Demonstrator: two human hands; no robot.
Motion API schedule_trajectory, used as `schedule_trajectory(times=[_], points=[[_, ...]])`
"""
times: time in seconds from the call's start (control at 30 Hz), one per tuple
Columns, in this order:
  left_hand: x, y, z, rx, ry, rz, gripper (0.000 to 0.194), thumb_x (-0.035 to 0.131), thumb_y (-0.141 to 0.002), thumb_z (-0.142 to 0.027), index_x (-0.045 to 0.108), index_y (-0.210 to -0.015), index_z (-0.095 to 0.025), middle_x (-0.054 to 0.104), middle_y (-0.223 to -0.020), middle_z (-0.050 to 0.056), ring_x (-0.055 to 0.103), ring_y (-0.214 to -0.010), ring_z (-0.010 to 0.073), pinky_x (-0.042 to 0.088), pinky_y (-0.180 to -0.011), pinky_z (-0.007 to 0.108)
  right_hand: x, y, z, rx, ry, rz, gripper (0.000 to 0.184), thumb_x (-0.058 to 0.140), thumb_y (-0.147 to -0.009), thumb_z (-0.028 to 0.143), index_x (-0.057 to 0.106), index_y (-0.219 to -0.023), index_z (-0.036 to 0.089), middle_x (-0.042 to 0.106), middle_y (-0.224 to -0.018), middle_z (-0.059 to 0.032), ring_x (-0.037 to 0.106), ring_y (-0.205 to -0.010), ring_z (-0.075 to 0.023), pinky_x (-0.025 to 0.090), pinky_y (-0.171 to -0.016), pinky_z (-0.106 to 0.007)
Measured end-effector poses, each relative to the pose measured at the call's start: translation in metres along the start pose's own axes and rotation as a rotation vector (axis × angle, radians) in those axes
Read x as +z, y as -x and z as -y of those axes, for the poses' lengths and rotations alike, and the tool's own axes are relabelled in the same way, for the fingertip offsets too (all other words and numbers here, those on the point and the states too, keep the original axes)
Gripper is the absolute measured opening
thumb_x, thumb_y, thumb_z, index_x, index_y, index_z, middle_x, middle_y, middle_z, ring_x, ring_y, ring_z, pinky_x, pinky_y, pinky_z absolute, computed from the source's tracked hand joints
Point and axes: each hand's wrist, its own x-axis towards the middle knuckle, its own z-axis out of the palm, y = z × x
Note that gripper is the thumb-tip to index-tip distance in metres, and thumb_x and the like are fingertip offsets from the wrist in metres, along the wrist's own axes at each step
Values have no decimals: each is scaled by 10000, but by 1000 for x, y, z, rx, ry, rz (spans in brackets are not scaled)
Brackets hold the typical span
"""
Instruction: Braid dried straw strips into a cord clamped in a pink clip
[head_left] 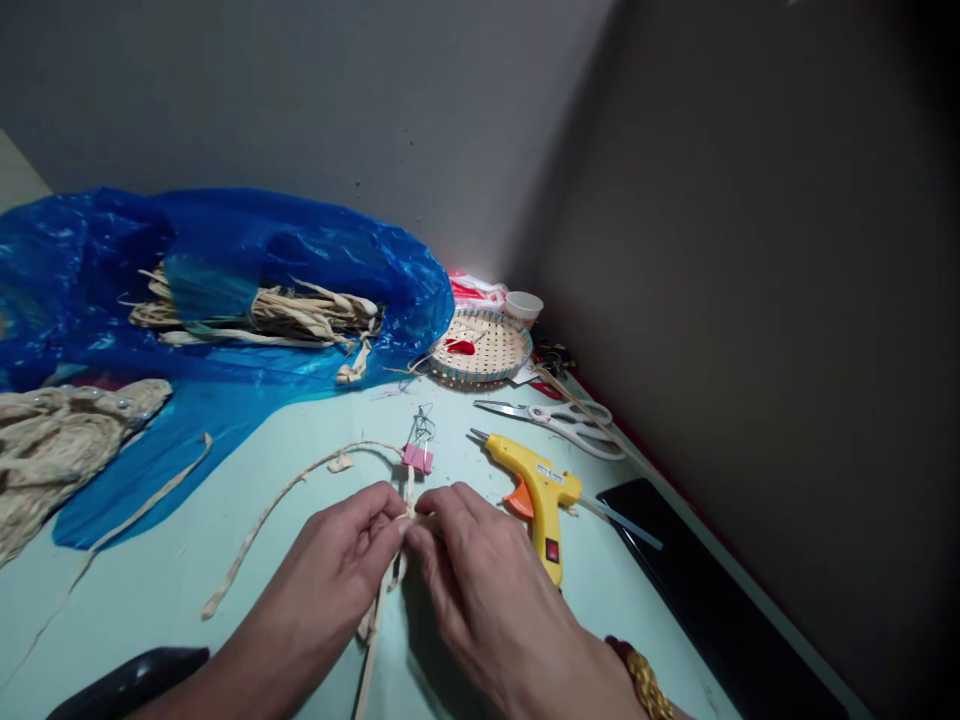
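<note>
My left hand [349, 555] and my right hand [480, 565] meet at the middle of the table, fingertips pinched together on pale dried-fiber strands [410, 490]. Just beyond them a pink binder clip [418, 459] grips the strands' far end. One twisted strand [281, 495] curves away from the clip to the left. Below my fingers a flat strip [369, 665] hangs toward the near edge. The exact pinch point is partly covered by my fingers. To the right of my right hand lies a yellow glue gun [529, 468] with an orange trigger and a clear glue stick.
White-handled scissors [555, 415] lie behind the glue gun. A black flat device [712, 590] rests along the right side. Farther back are a round woven basket [491, 345], a cup [523, 305] and a blue plastic sheet [300, 235] bearing a fiber bundle [300, 312]. Braided work [67, 440] sits left.
</note>
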Motion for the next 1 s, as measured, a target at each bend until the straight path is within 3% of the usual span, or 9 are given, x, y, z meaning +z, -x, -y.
schedule_trajectory(times=[0.17, 0.37, 0.6, 0.7, 0.87, 1.0], points=[[0, 4, -4, 37, -157, -5, 190, 459, -876, -350, 497, -726, -240, 547, -678, -26, 527, -668, 176, 364, -612, 263, -5, -4, -1, -7, -89, -43, 247, 407, -962, 208, 610, -825, 174, 591, -797, -34, 551, -693, -146, 408, -657, -268], [-2, 8, -7, 123, -502, -94, 185, 477, -887, -320, 497, -719, -246, 572, -644, -48, 540, -606, 158, 368, -605, 271, -10, -4, -5, 87, -223, -36, 209, 479, -938, 250, 663, -850, 204, 646, -789, -9, 573, -737, -140, 398, -661, -257], [-6, 13, 5, 264, -719, -102, 280, 335, -964, -348, 520, -782, -243, 609, -678, -34, 603, -621, 172, 397, -609, 305, -4, -7, -6, 171, -325, 1, 183, 484, -919, 258, 625, -821, 196, 660, -742, -11, 563, -702, -142, 359, -599, -242], [-7, 15, 9, 382, -796, -131, 264, 331, -972, -313, 524, -806, -241, 608, -668, -33, 620, -597, 173, 412, -580, 305, -3, -7, -5, 164, -306, -5, 176, 480, -906, 247, 604, -795, 191, 636, -696, -8, 536, -647, -132, 331, -567, -236], [-5, 18, 2, 678, -951, -276, 226, 375, -940, -215, 534, -780, -229, 571, -620, -22, 602, -524, 176, 420, -491, 300, 1, -7, -3, 166, -302, -42, 136, 492, -865, 207, 542, -740, 186, 562, -604, 15, 458, -556, -108, 272, -518, -226], [1, 22, 3, 809, -1042, -351, 172, 438, -892, -169, 522, -753, -225, 553, -587, -22, 575, -472, 168, 427, -438, 294, 2, -7, -1, 188, -347, -96, 148, 493, -856, 203, 569, -731, 188, 561, -599, 20, 460, -556, -106, 279, -527, -226]])
